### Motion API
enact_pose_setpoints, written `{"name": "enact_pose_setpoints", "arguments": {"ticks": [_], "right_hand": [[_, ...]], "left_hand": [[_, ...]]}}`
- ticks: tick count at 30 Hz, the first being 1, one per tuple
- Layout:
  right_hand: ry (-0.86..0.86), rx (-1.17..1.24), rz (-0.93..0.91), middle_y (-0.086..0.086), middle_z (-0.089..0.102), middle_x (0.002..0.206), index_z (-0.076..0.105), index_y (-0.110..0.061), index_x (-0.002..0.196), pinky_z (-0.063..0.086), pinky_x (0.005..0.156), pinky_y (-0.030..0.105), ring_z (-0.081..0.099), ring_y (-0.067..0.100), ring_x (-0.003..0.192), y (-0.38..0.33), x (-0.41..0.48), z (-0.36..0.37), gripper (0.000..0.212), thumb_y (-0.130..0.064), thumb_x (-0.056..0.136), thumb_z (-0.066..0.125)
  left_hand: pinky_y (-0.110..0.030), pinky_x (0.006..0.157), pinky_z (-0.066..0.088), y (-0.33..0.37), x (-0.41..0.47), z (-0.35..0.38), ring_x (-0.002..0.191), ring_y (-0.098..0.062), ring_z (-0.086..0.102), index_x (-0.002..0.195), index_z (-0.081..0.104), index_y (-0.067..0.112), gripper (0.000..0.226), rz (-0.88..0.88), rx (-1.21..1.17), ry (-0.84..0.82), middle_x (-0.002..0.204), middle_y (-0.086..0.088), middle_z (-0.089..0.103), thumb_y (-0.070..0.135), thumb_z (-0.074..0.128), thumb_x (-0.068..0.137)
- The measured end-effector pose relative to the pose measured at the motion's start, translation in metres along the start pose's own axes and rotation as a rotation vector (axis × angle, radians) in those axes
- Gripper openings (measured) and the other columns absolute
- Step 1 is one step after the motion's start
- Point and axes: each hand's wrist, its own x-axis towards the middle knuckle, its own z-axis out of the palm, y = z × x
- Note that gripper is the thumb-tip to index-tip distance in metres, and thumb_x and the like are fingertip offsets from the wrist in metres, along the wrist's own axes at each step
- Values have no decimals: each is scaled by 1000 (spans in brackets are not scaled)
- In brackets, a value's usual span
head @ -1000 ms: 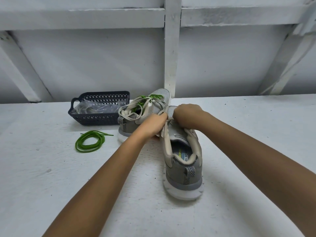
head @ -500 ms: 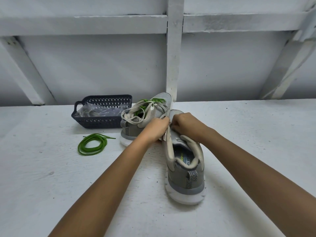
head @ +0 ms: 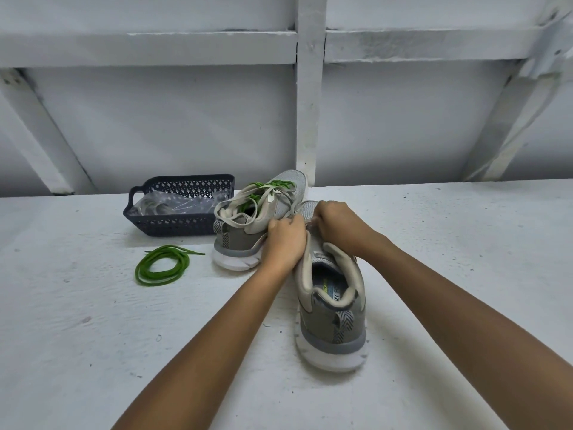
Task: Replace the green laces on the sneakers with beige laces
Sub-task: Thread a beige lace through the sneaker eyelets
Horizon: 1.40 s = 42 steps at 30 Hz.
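The near sneaker (head: 331,305) is standing on the white table (head: 93,336), heel toward the camera. The left hand (head: 285,240) is gripping its left side with curled fingers. The right hand (head: 335,225) is curling over its tongue, and I cannot tell what it is pinching. Just behind and left of it, the far sneaker (head: 245,234) is carrying green laces (head: 274,184) and a loose beige lace (head: 238,201). Further left, a coiled green lace (head: 162,265) is lying near a dark basket (head: 179,226).
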Motion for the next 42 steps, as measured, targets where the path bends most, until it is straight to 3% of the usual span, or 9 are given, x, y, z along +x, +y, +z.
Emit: {"name": "enact_pose_setpoints", "arguments": {"ticks": [4, 8, 12, 19, 23, 28, 32, 35, 42], "right_hand": [[96, 81, 11, 26, 57, 104, 53, 7, 100, 30, 74, 32, 51, 37, 97, 2, 2, 0, 19, -8, 97, 42], [212, 118, -38, 24, 57, 100, 53, 6, 96, 25, 67, 29, 51, 35, 92, -2, 4, -7, 19, -10, 98, 42], [313, 167, -96, 24, 58, 97, 54, 5, 94, 22, 64, 25, 52, 35, 87, -12, 10, -25, 20, -10, 98, 42], [398, 266, -88, 18, 64, 93, 58, 6, 98, 28, 66, 22, 55, 29, 87, -20, 8, -49, 21, -13, 97, 48], [310, 450, -41, 3, 58, 66, 62, -6, 90, 45, 70, 32, 58, 24, 68, -16, 4, -49, 13, -16, 94, 56], [225, 732, -9, 1, 56, 58, 60, -13, 77, 50, 62, 33, 53, 17, 55, -11, -2, -48, 15, -9, 91, 59], [222, 920, 32, 6, 57, 62, 63, -13, 74, 47, 52, 20, 53, 13, 54, -13, -5, -46, 17, -6, 90, 61], [268, 1035, 133, 4, 58, 68, 69, -12, 78, 41, 51, 19, 49, 6, 54, -15, -8, -45, 12, -14, 88, 64], [236, 1140, 276, -5, 65, 79, 73, -20, 79, 33, 56, 22, 42, 8, 66, -19, -12, -40, 11, -26, 86, 67]], "left_hand": [[-43, 88, 41, 2, -4, 2, 106, -39, 51, 97, 40, 16, 16, 32, -40, 63, 121, -22, 53, 30, 40, 89], [-49, 102, 36, 2, -4, 5, 117, -35, 46, 113, 43, 30, 29, 50, -23, 50, 130, -12, 47, 31, 44, 84], [-45, 109, 30, 1, -2, 7, 124, -34, 39, 130, 45, 31, 39, -17, 40, 2, 134, -11, 36, 31, 42, 91], [-41, 105, 31, 2, -1, 8, 124, -35, 36, 124, 48, 30, 36, 6, 105, -7, 131, -11, 39, 32, 47, 88], [-32, 104, 32, 7, 3, 2, 123, -22, 40, 124, 55, 29, 36, 206, 35, 115, 125, -5, 45, 27, 57, 88], [-22, 85, 43, 17, 3, -14, 96, -12, 58, 104, 71, 20, 17, 558, -138, 179, 99, 4, 63, 18, 63, 90], [-24, 70, 49, 21, 5, -16, 69, -3, 61, 88, 74, 15, 9, 480, -192, 124, 70, 12, 66, 13, 65, 87], [-11, 49, 37, 25, 5, -16, 42, 6, 47, 89, 70, 6, 8, 382, -340, 52, 46, 18, 55, 8, 62, 89], [-3, 39, 29, 28, 4, -14, 33, 5, 42, 103, 68, 2, 16, 325, -462, -16, 38, 16, 49, 6, 62, 88]]}}
